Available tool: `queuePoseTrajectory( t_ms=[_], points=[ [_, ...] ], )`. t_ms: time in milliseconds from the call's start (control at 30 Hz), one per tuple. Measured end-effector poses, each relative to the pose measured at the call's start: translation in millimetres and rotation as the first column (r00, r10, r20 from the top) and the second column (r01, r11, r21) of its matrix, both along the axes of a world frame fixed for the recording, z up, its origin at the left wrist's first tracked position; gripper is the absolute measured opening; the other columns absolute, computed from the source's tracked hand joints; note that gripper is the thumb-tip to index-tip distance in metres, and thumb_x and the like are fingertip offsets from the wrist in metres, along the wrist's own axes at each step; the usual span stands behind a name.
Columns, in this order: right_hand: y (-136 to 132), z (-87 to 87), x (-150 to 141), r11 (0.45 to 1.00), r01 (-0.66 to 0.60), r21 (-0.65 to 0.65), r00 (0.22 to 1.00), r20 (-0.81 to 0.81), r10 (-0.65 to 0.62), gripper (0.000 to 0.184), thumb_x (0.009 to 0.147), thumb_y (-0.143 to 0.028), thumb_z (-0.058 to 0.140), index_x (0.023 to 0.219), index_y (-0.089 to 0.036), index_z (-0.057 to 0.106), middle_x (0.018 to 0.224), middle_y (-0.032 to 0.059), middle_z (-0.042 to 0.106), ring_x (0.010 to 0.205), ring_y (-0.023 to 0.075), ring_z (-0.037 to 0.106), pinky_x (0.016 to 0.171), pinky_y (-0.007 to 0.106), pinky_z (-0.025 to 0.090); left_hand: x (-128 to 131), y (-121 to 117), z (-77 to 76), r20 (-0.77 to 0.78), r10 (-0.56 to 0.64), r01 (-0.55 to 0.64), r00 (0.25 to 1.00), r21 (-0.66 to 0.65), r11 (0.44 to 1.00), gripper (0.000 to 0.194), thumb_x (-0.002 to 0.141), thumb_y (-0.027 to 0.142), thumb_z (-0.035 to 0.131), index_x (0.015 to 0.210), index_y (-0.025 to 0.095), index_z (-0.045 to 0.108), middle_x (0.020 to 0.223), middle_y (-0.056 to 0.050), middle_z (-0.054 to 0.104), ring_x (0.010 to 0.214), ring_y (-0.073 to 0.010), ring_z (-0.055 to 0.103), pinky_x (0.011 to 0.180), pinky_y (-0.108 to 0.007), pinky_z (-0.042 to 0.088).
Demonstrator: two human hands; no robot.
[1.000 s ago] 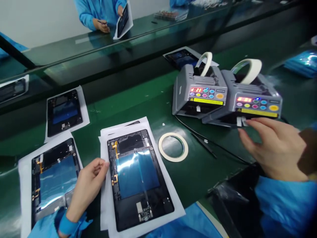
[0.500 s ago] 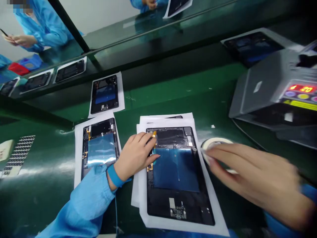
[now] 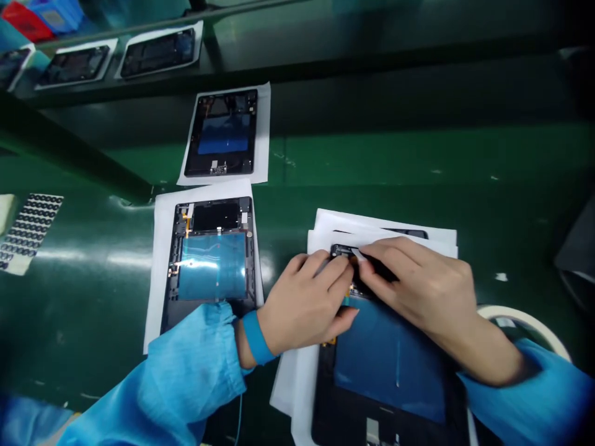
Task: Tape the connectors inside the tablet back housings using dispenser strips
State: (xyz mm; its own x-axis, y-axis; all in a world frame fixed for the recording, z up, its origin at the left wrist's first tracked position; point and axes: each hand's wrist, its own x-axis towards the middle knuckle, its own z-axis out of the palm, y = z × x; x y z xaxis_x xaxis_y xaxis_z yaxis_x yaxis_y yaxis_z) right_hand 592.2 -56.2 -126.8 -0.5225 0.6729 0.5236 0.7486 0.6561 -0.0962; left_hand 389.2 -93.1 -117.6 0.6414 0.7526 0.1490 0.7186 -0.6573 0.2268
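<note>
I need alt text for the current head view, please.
The right hand holds a small white strip near the top end of an opened tablet on white sheets, the left hand at its upper left. Another opened tablet lies to the left, a tape roll to the right.

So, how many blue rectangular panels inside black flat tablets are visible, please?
3: the near panel, closest to the right hand; the left panel, beyond the blue left sleeve; the far panel, behind that. Others may hide beneath white sheets.
</note>
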Motion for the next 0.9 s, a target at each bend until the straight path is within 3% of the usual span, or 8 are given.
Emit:
queuePoseTrajectory(
  t_ms=[400,667,767,900],
  points=[
    [-0.1,-2.0,-1.9,1.000,0.000,0.006,0.998,0.068,0.000,0.008,0.094,-0.021,0.062,0.093,-0.017,0.069,0.089,0.0007,0.074,0.075,0.0139,0.067,0.060,0.028,0.042,2.4,0.1,2.5,-0.049,0.021,-0.023,0.999,-0.035,0.999,0.054,0.099,0.045,0.049,0.138,0.008,0.052,0.139,-0.016,0.056,0.123,-0.0321,0.051,0.097,-0.046,0.046],
    [-2.0,-0.3,-5.0,1.000,-0.011,-0.005,0.987,0.162,0.012,0.019,0.097,-0.023,0.057,0.086,-0.018,0.071,0.093,0.0035,0.070,0.074,0.0131,0.058,0.057,0.030,0.035,-1.1,0.6,-3.9,0.100,0.056,-0.050,0.993,-0.058,0.997,0.047,0.095,0.046,0.058,0.127,0.011,0.057,0.130,-0.018,0.059,0.120,-0.0321,0.056,0.100,-0.046,0.052],
    [-3.1,6.7,-10.3,0.999,0.000,-0.051,0.969,0.248,0.013,0.020,0.095,-0.018,0.055,0.080,-0.016,0.068,0.083,0.0054,0.066,0.073,0.0160,0.056,0.053,0.032,0.027,-10.4,7.7,-3.3,0.144,0.191,-0.182,0.971,-0.079,0.980,0.045,0.099,0.050,0.056,0.122,0.012,0.058,0.124,-0.018,0.060,0.111,-0.0308,0.061,0.094,-0.046,0.055],
    [-7.4,13.9,-16.8,0.997,0.009,-0.081,0.945,0.326,0.017,0.017,0.092,-0.014,0.056,0.077,-0.015,0.065,0.078,0.0070,0.060,0.070,0.0177,0.052,0.052,0.034,0.025,-18.0,22.1,5.9,0.037,0.402,-0.390,0.915,-0.169,0.905,0.018,0.099,0.032,0.058,0.099,0.015,0.065,0.100,-0.010,0.065,0.095,-0.0259,0.064,0.087,-0.042,0.055]
  ],
)
